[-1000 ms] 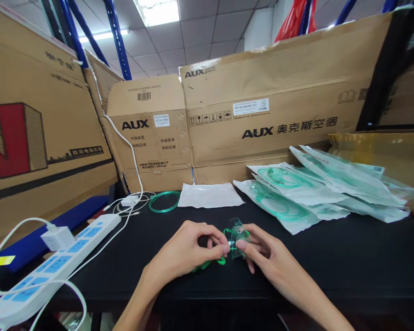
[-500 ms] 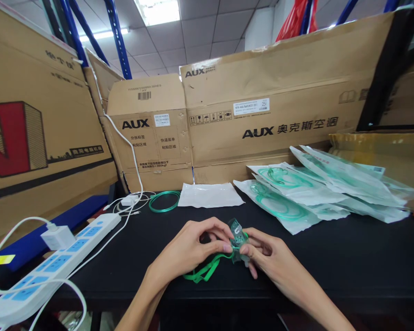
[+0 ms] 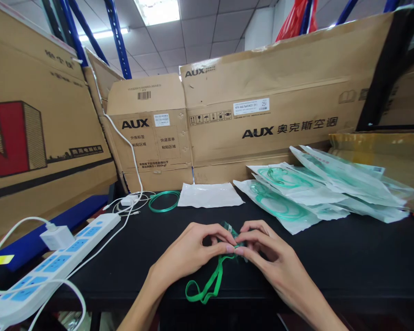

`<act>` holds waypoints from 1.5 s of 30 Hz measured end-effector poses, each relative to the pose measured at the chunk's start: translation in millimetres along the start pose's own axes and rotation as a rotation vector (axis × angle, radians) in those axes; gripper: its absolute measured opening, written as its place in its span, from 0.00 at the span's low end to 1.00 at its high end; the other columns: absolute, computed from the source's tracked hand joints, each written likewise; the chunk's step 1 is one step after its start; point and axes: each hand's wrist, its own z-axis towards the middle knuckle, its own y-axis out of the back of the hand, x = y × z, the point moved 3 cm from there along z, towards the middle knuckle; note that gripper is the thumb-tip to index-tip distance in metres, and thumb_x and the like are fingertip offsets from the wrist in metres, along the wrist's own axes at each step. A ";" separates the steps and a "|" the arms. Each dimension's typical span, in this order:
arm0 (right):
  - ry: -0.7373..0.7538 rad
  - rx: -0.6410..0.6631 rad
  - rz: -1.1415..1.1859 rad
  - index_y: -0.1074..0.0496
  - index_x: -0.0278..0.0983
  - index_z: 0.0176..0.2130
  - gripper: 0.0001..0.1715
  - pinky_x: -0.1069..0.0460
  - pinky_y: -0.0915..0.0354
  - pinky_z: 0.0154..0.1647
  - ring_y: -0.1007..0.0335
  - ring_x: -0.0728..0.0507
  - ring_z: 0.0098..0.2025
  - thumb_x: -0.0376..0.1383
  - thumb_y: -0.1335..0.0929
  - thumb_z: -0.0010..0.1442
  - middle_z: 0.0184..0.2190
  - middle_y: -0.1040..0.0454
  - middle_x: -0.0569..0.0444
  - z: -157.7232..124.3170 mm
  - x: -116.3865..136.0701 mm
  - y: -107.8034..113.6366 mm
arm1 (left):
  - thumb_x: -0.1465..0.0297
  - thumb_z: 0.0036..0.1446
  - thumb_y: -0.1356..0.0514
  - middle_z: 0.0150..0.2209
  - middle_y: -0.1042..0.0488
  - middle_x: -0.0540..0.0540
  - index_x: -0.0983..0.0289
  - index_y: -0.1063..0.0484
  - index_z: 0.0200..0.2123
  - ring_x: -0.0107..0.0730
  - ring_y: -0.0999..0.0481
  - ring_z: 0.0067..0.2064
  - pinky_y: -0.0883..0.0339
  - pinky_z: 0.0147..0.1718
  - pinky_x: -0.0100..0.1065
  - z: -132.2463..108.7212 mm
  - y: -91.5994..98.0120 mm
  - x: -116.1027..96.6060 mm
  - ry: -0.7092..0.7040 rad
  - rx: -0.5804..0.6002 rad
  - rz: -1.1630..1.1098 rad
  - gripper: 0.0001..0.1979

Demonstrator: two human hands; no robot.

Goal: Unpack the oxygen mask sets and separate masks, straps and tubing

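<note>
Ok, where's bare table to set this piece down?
Widest bare patch: black table right of the right hand, in front of the pile of sealed white pouches. Narrower ones: between left hand and white power strip; between held clear plastic piece and flat white bag. Crowded: back left, white cables, green tubing coil.

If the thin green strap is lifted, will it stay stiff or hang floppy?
Probably floppy: the thin green strap droops in a loose loop from the clear plastic piece pinched by the left hand and right hand. Being so narrow, it is likely very light.
</note>
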 end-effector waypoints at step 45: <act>0.127 -0.046 -0.215 0.32 0.41 0.33 0.10 0.51 0.38 0.41 0.31 0.44 0.37 0.37 0.36 0.69 0.34 0.30 0.54 -5.2 8.3 -5.0 | 0.66 0.59 0.36 0.38 0.22 0.46 0.56 0.26 0.40 0.37 0.30 0.44 0.43 0.51 0.42 0.6 -12.8 -12.3 -0.053 -0.101 0.347 0.05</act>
